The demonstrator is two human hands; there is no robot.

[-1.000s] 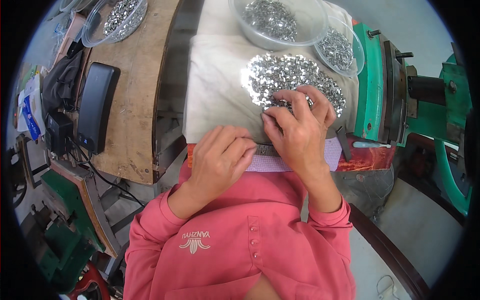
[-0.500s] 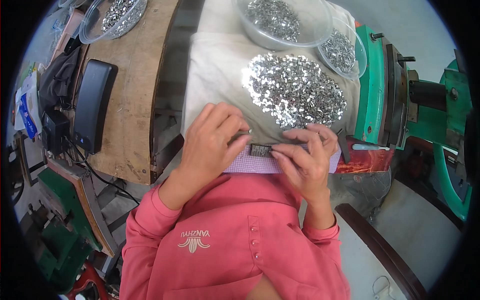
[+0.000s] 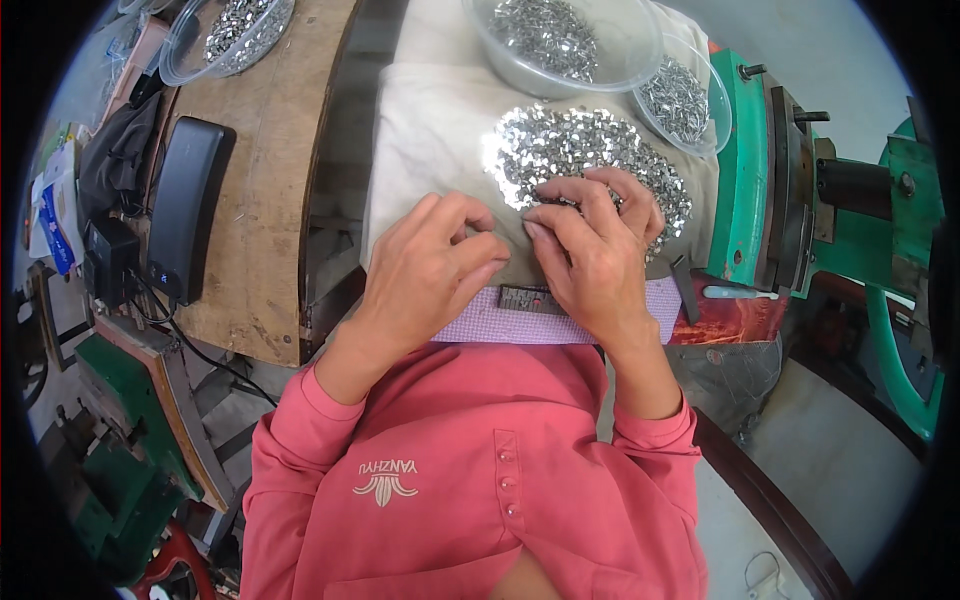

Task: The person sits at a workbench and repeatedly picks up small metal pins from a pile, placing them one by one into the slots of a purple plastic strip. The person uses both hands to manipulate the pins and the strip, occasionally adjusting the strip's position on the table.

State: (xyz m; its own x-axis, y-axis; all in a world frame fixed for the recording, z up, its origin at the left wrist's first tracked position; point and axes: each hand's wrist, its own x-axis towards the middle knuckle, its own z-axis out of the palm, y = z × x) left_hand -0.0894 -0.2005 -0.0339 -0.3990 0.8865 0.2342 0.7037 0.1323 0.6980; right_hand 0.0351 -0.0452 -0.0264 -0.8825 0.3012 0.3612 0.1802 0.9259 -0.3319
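Observation:
A heap of small shiny metal pieces lies on the pale cloth. Over its near edge reaches my right hand, thumb and forefinger tips drawn together; whatever may be between them is too small to make out. To its left, my left hand hovers above the cloth, fingers curled and thumb tip against the forefinger. Anything in that pinch is hidden. Just below the hands, a small dark slotted metal block rests on a purple checked cloth, its right end close to my right wrist.
Beyond the heap stand a large clear bowl and a smaller clear tub of metal pieces. A green machine borders the right. On the left wooden bench are a black device and another clear bowl.
My right hand has left the dark block and moved up to the heap's near edge. My left hand has shifted slightly; the small shiny piece seen at its fingertips no longer shows.

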